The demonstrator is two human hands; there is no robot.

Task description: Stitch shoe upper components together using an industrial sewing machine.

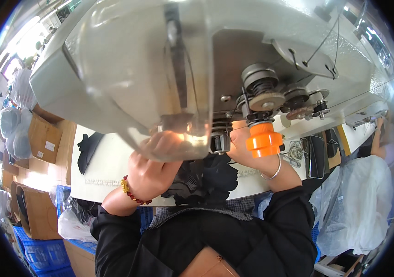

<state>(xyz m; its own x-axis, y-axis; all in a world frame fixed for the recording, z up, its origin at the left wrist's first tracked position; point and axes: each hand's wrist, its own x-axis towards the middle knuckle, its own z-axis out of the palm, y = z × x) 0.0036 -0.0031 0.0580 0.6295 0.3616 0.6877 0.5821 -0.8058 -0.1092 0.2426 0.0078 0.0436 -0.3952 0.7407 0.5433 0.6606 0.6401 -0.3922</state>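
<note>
Where sewing machine [243,18] overhangs, black fabric [217,179] bunches, edges wavy.

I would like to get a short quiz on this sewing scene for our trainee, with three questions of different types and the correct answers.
1. Multiple choice: Where does the small separate piece of black cloth lie on the white table?
A) Right of the right hand
B) Left of the left hand
C) Under the right hand
2. True or false: The silver bangle is worn on the left wrist.
3. Fill in: The brightly coloured knob on the sewing machine is ____.

Key:
1. B
2. False; it is on the right wrist.
3. orange
</note>
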